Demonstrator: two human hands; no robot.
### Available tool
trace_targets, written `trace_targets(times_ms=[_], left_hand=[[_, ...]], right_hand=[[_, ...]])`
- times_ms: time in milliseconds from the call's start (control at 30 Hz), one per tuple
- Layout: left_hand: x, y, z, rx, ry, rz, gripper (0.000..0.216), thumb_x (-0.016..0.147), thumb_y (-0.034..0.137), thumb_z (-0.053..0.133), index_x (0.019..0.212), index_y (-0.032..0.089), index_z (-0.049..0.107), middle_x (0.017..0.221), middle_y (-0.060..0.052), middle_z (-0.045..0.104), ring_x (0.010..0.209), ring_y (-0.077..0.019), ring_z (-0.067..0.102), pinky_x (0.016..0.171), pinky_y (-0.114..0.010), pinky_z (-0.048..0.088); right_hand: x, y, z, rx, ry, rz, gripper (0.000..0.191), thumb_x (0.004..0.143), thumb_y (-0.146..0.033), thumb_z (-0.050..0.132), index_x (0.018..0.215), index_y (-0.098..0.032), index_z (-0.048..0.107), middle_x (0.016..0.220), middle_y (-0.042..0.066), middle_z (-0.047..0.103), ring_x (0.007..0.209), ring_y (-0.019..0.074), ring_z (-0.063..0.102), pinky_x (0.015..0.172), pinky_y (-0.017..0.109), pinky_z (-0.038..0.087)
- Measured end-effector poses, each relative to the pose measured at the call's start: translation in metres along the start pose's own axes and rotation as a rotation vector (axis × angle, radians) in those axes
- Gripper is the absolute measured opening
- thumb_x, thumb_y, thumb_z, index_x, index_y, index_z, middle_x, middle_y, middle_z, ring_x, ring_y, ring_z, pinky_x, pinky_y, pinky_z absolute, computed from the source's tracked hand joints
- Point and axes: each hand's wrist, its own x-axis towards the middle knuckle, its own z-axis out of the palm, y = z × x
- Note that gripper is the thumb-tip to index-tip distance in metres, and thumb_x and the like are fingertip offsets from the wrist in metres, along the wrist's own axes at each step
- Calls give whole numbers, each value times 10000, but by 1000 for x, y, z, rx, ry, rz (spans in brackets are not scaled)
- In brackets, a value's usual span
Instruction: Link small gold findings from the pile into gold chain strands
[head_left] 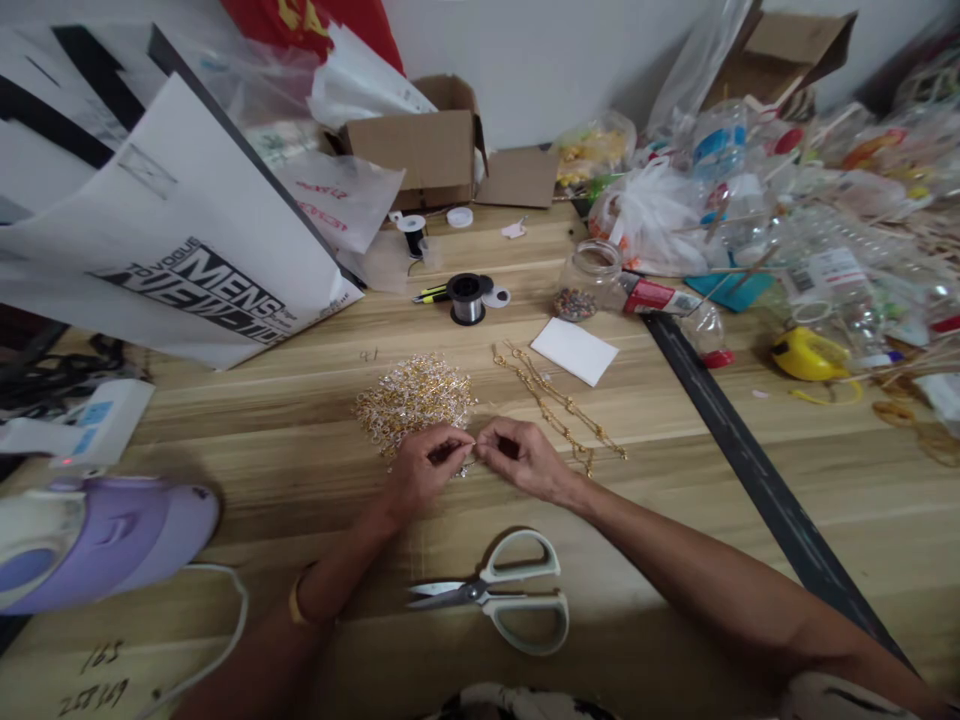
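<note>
My left hand (429, 465) and my right hand (526, 458) meet fingertip to fingertip over the table, each in a pinch. Whatever is between the fingers is too small to make out. Right behind my left hand lies a heap of small gold and silver jewelry pieces (411, 395), and a few silver bits show just under the fingertips. Gold chains (559, 405) stretch out beyond my right hand. Closer to my body, scissors (517, 592) with pale handles rest with their blades slightly apart, touched by neither hand.
Behind the heap stand a wire spool (467, 300) and a black thread spool (412, 236). A white card (575, 351) lies near a jar of beads (589, 280). Plastic bottles (840, 270) crowd the right. A large paper bag (195, 220) and a purple appliance (142, 540) occupy the left.
</note>
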Motion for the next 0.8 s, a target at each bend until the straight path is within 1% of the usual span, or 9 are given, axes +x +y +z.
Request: trace_targets(times_ms=[367, 633, 800], left_hand=[[0, 0, 0, 36, -5, -1, 106, 786, 214, 583, 770, 156, 671, 677, -15, 651, 617, -113, 578, 581, -199, 435], [1, 5, 0, 91, 2, -5, 103, 785, 219, 581, 757, 162, 661, 654, -7, 639, 591, -109, 559, 563, -198, 426], [2, 5, 0, 154, 2, 17, 84, 768, 185, 579, 760, 167, 661, 631, 6, 633, 572, -102, 554, 553, -189, 415]], right_hand=[[1, 0, 1, 16, 35, 20, 116, 826, -236, 571, 776, -137, 606, 663, -4, 566, 587, 102, 480, 553, 206, 369], [1, 2, 0, 0, 37, -11, 114, 831, -232, 565, 769, -141, 597, 654, -8, 544, 592, 106, 466, 550, 210, 362], [0, 1, -1, -20, 31, -38, 94, 827, -207, 562, 770, -141, 596, 662, -8, 541, 599, 104, 461, 549, 207, 354]])
